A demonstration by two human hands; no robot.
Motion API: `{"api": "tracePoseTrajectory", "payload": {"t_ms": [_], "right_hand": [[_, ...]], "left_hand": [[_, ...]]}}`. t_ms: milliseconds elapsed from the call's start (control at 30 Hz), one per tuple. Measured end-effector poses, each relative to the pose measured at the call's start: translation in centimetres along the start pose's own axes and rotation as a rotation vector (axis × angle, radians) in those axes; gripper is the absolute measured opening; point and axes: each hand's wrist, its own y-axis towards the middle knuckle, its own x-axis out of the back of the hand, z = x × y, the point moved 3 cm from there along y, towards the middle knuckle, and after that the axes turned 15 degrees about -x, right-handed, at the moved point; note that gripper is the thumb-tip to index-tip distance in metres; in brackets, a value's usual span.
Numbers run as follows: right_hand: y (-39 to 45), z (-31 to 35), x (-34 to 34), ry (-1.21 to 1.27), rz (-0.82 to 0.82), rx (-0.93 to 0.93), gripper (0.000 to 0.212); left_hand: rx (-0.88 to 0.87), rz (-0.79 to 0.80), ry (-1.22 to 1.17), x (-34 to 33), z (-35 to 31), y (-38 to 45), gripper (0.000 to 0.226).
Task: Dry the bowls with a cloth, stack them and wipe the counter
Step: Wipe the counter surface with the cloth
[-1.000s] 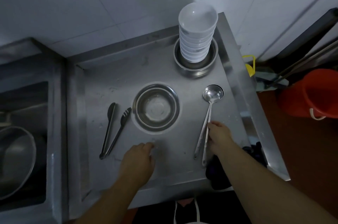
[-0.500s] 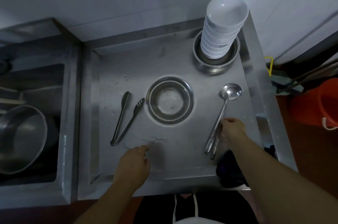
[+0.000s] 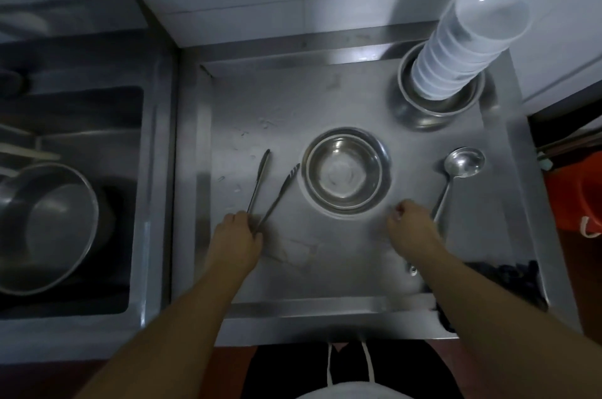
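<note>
Steel bowl point(image 3: 440, 98) holds white bowl stack point(image 3: 469, 50); middle bowl point(image 3: 346, 170) empty.

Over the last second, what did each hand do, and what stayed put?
The left hand moved left to the hinged end of the tongs and now touches it. The right hand left the ladle handle and shifted left, fingers curled. Steel bowl, white bowl stack and dark cloth stayed put.

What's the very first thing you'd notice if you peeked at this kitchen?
The leaning tower of white bowls in a metal bowl at the counter's far right corner. Next, the lone steel bowl in the middle, with tongs to its left, touched by the left hand, and a ladle to its right.
</note>
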Motion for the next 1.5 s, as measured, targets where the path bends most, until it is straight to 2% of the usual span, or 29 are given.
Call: {"api": "tracePoseTrajectory", "payload": {"t_ms": [133, 233, 367, 467, 533, 767, 900, 1067, 1300, 1500], "right_hand": [[-3.3, 4.0, -5.1, -0.196, 0.085, 0.219, 0.015], [-5.1, 6.5, -7.9, -0.235, 0.103, 0.304, 0.015], [-6.0, 8.8, -9.9, -0.233, 0.115, 0.313, 0.022], [-6.1, 9.0, -10.3, -0.197, 0.120, 0.290, 0.016], [-6.0, 8.3, -10.1, -0.185, 0.123, 0.261, 0.010], [-5.1, 4.0, -6.6, -0.128, 0.083, 0.146, 0.017], [-3.9, 1.4, -4.0, -0.105, 0.064, 0.105, 0.022], [-2.1, -2.3, -0.4, -0.063, 0.006, 0.069, 0.018], [0.6, -8.8, 4.9, 0.035, -0.050, 0.065, 0.017], [2.5, -13.5, 8.8, 0.028, -0.063, 0.089, 0.014]], "left_hand": [[0.003, -0.003, 0.006, -0.1, 1.5, 1.8, 0.049], [-0.008, 0.040, 0.020, -0.4, 2.0, 2.9, 0.057], [-0.004, 0.061, 0.024, -0.8, 2.5, 3.9, 0.063], [-0.009, 0.075, 0.046, -1.0, 2.7, 4.4, 0.062], [-0.012, 0.085, 0.082, -1.1, 2.5, 4.6, 0.058], [0.023, 0.061, 0.088, 0.1, 0.7, 4.9, 0.052], [-0.018, 0.046, 0.028, 0.1, -2.8, 5.0, 0.044], [-0.124, 0.063, -0.055, -1.8, -11.0, 5.3, 0.039], [-0.176, 0.166, 0.014, -7.5, -21.5, 5.9, 0.037], [-0.163, 0.162, 0.037, -10.3, -25.9, 6.9, 0.037]]}}
